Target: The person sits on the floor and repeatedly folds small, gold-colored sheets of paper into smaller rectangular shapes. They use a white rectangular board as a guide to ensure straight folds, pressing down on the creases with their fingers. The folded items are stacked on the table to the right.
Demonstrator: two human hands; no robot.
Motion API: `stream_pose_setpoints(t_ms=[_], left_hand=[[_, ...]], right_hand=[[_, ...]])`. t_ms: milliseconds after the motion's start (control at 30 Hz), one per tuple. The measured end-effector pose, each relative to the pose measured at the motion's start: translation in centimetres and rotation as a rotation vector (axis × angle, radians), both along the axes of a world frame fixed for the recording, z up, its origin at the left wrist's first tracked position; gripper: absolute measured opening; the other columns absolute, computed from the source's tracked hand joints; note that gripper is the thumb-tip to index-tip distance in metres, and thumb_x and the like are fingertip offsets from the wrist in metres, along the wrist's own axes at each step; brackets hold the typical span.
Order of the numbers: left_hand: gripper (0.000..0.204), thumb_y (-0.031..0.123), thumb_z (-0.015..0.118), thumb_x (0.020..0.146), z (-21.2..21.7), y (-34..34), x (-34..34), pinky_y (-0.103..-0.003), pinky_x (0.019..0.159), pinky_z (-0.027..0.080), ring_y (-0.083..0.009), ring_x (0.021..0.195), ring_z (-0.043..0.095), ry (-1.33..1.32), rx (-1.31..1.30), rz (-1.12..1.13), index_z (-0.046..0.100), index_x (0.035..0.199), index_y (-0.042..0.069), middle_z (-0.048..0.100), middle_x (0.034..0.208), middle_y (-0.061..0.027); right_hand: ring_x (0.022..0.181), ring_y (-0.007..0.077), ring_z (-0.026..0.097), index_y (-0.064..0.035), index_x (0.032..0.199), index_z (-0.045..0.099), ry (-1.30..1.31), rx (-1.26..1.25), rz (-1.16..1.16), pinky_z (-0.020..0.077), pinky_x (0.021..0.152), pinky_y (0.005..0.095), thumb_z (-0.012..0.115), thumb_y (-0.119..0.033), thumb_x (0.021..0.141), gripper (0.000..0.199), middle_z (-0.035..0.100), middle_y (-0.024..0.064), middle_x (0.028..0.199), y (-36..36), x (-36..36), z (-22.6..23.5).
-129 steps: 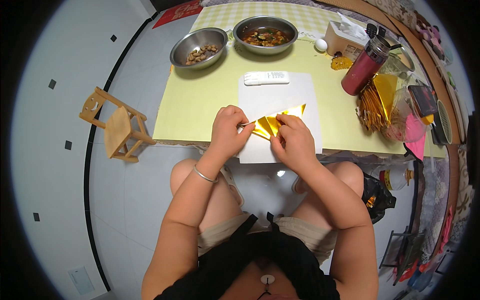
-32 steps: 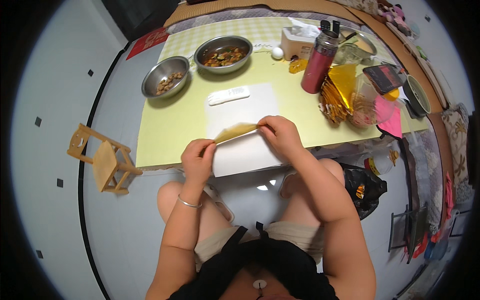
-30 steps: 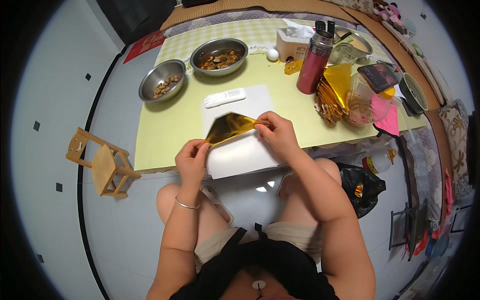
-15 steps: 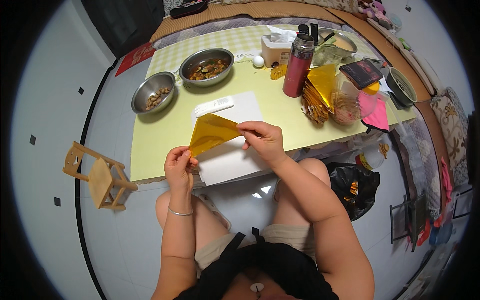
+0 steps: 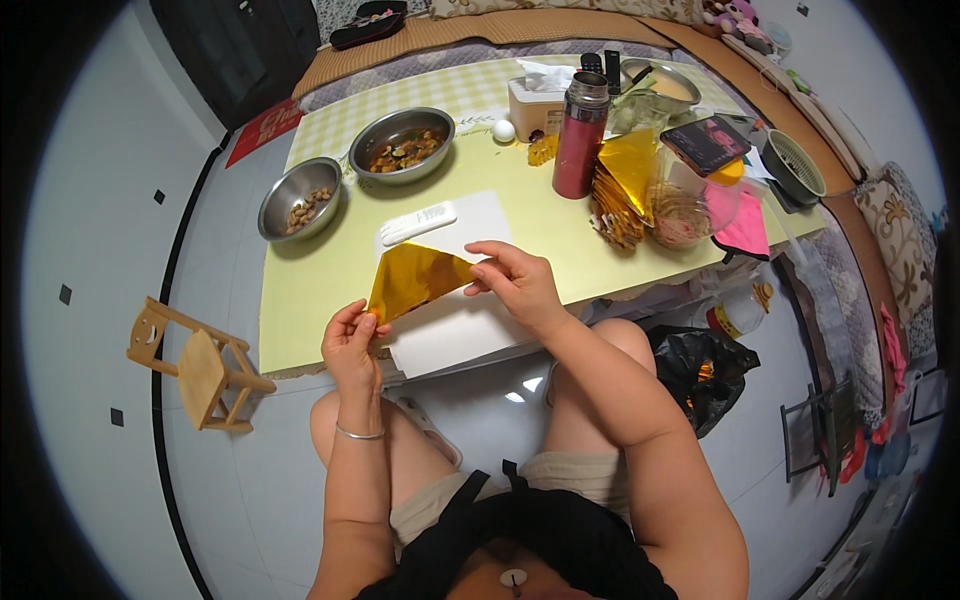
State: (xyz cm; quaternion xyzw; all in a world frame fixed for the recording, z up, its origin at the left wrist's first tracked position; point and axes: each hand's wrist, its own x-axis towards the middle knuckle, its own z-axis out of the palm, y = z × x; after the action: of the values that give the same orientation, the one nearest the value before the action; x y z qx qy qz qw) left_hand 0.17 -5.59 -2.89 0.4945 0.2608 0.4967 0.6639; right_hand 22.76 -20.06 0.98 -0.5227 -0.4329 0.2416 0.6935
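Note:
A triangular folded sheet of shiny gold paper (image 5: 420,283) is stretched between my two hands, above the table's front edge. My left hand (image 5: 350,340) pinches its lower left corner between thumb and fingers. At its right corner, my right hand (image 5: 515,283) grips the paper with thumb and fingertips. Beneath the gold sheet lies a white sheet (image 5: 460,330) on the table. A white oblong object (image 5: 418,222) rests on that sheet, just beyond the gold paper. More folded gold paper (image 5: 628,180) stands in a bundle to the right.
Two metal bowls, one with peanuts (image 5: 300,200) and one with food (image 5: 403,145), stand back left. A red thermos (image 5: 580,140), a tissue box (image 5: 535,106), an egg (image 5: 503,131) and a phone (image 5: 706,146) are further right. A wooden chair (image 5: 203,372) and a black bag (image 5: 700,375) are on the floor.
The gold paper has tipped slightly, its top corner now lower and its face more creased. Both hands keep hold of it. The whole view has shifted a little.

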Motion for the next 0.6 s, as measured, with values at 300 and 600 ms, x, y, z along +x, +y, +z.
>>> stream_pose_setpoints(t_ms=[300, 600], left_hand=[[0.033, -0.004, 0.069, 0.092, 0.2, -0.3, -0.4, -0.03, 0.078, 0.061, -0.017, 0.084, 0.068, 0.132, 0.21, 0.034, 0.067, 0.125, -0.004, 0.071, 0.1, -0.0103], [0.014, -0.004, 0.071, 0.09, 0.4, -0.6, -0.9, -0.027, 0.07, 0.058, -0.0149, 0.073, 0.068, 0.252, 0.156, -0.049, 0.071, 0.104, -0.005, 0.073, 0.091, -0.0105]], right_hand=[[0.073, 0.0133, 0.074, 0.0016, 0.106, 0.07, 0.297, -0.366, 0.182, 0.056, 0.061, 0.022, 0.066, -0.005, 0.096, 0.013, 0.072, 0.0057, 0.086, -0.3, 1.9, 0.1], [0.065, 0.0115, 0.072, 0.0011, 0.092, 0.071, 0.193, -0.332, 0.1, 0.0519, 0.054, 0.0206, 0.067, -0.003, 0.093, 0.006, 0.071, 0.0044, 0.08, -0.9, 1.2, 0.8]])
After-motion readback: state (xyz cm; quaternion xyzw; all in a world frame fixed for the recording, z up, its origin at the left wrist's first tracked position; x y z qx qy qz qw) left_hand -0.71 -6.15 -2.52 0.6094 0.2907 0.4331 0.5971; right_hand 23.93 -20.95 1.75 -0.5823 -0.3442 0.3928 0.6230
